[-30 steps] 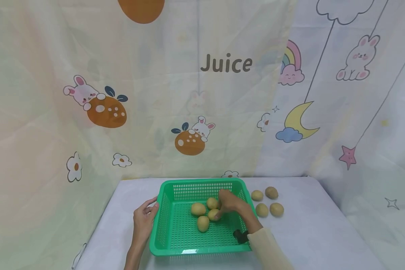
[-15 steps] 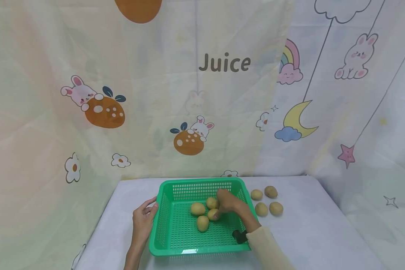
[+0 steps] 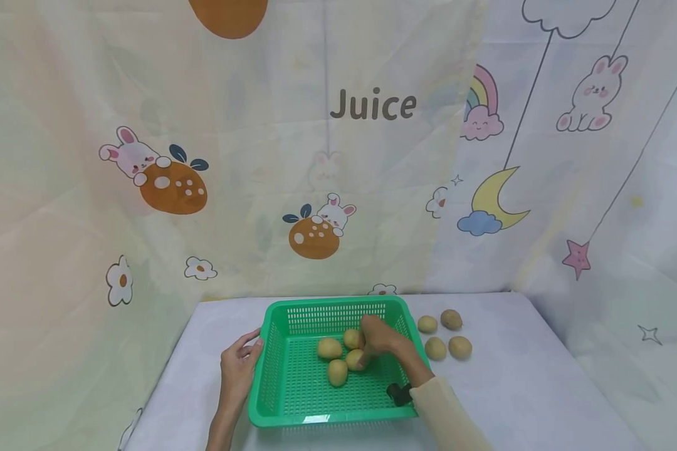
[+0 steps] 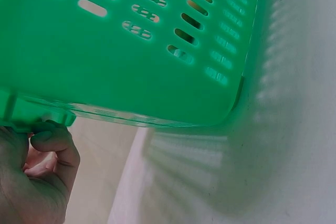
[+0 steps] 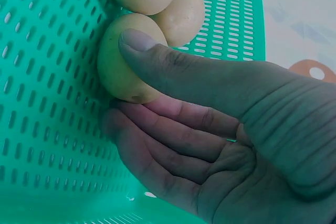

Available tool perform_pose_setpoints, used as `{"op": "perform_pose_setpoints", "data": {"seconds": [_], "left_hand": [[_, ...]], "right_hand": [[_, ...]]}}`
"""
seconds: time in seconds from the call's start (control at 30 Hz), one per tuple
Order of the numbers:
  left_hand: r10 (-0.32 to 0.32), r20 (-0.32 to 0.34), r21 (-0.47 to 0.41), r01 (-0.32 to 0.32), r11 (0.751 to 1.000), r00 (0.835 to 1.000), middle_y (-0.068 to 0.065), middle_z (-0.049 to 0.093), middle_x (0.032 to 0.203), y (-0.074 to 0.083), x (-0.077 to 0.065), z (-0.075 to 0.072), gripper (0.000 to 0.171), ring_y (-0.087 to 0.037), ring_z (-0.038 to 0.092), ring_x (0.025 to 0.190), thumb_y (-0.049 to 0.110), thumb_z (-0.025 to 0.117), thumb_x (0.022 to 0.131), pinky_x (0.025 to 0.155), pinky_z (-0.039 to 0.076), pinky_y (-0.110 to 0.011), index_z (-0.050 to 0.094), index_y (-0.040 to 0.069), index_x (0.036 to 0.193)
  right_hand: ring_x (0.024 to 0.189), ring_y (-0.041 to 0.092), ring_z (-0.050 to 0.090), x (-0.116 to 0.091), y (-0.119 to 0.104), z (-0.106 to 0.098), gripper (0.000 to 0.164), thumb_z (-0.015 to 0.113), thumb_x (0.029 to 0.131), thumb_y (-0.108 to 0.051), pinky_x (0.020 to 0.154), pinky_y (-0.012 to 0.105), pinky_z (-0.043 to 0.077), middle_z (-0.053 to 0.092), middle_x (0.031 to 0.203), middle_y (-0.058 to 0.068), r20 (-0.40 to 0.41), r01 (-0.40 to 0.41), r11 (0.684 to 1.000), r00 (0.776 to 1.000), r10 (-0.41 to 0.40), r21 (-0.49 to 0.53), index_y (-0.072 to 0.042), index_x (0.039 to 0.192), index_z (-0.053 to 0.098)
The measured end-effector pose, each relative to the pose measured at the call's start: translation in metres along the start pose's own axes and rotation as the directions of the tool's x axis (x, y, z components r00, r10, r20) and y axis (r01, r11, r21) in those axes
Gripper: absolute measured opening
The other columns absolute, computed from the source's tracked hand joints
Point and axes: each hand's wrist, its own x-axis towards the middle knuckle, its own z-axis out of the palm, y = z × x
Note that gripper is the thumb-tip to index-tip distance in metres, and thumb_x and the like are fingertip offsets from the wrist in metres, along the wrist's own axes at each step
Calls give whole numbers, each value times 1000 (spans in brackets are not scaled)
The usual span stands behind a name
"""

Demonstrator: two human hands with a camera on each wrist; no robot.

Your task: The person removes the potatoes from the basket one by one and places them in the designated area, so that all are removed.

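Observation:
A green plastic basket (image 3: pixel 293 421) sits on the table with several yellowish potatoes inside. At its left rim, my left hand (image 3: pixel 238 369) grips the edge; in the left wrist view the bent fingers (image 4: pixel 58 140) are at the lip. My right hand (image 3: pixel 380 337) reaches into the basket and holds one potato (image 5: pixel 113 64), thumb on top and fingers below it. Beside that one lie a potato (image 3: pixel 330 348) to the left, another potato (image 3: pixel 337 373) nearer the front, and a third potato (image 3: pixel 350 339) behind, partly hidden by the right hand.
Right of the basket, several more potatoes lie on the white table (image 3: pixel 513 394), among them a browner potato (image 3: pixel 451 319). A black wrist camera (image 3: pixel 398 394) hangs under the right sleeve (image 3: pixel 448 413). A printed curtain (image 3: pixel 248 188) stands behind the table.
The head view has shifted slightly. Both hands and the potatoes keep their places relative to the basket.

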Motion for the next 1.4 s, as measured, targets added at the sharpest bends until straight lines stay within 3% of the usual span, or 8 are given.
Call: {"op": "perform_pose_setpoints", "data": {"seconds": [0.2, 0.23, 0.43, 0.6, 0.97, 1.1, 1.2, 1.4], "left_hand": [[12, -3, -2, -12, 1000, 1000, -20, 82, 100, 1, 0, -1, 36, -12, 78, 69, 20, 63, 112, 63, 64, -25, 67, 5, 145], [15, -4, -5, -15, 1000, 1000, -21, 82, 100, 1, -1, -1, 36, -12, 78, 69, 20, 63, 112, 63, 64, -25, 67, 5, 145], [12, 7, -10, -12, 1000, 1000, -24, 81, 105, 1, -1, -1, 38, -12, 79, 72, 22, 63, 113, 64, 64, -24, 67, 4, 146], [14, 9, -14, -14, 1000, 1000, -24, 81, 105, 3, -2, -2, 38, -12, 79, 71, 22, 63, 113, 63, 64, -24, 66, 4, 146], [-6, 8, -4, 6, 1000, 1000, -24, 81, 108, 5, -3, 0, 38, -12, 79, 74, 23, 63, 113, 65, 64, -24, 66, 4, 146], [2, 6, -2, -2, 1000, 1000, -23, 82, 107, 4, -2, 1, 38, -13, 79, 74, 22, 63, 113, 65, 64, -25, 67, 4, 146], [4, 7, -1, -4, 1000, 1000, -23, 82, 107, 4, -2, 1, 38, -14, 80, 75, 23, 62, 113, 65, 65, -25, 66, 4, 146], [6, 0, -3, -6, 1000, 1000, -22, 82, 105, 3, -3, 0, 38, -13, 79, 74, 23, 63, 113, 64, 64, -25, 67, 4, 146]], "right_hand": [[49, 5, 39, -5, -10, -4, 36, 108, 63, -11, 45, 20, 39, 49, 50, -11, -10, -6, 1000, 1000, 6, -1, -9, 59, 72], [49, 4, 38, 0, 1, 1, 37, 108, 63, -14, 45, 20, 38, 48, 50, -12, -19, 21, 1000, 1000, -21, -21, -11, 58, 71], [48, 5, 40, 9, 14, 9, 37, 109, 61, -15, 44, 23, 40, 51, 50, -12, -17, -6, 1000, 1000, 5, -20, -15, 58, 72], [46, 5, 36, -6, -16, -2, 33, 106, 63, -4, 44, 19, 34, 48, 47, -11, 4, -55, 998, 998, 55, 27, -4, 60, 73], [46, 2, 30, -13, -23, -9, 36, 105, 61, 0, 43, 17, 32, 40, 46, -13, -23, 1, 999, 1000, 0, 54, -4, 54, 70], [46, 1, 35, -15, -22, -12, 28, 103, 59, 1, 43, 16, 35, 50, 48, -13, -65, 38, 997, 997, -34, 72, -6, 60, 76], [48, 0, 45, -17, -20, -15, 24, 102, 59, -1, 45, 16, 44, 66, 55, -7, -98, 85, 993, 992, -77, 88, -3, 70, 81], [61, 5, 71, -23, -17, -26, 32, 104, 63, -4, 58, 25, 62, 81, 73, 9, -125, 158, 978, 982, -141, 138, 4, 87, 84]]}}
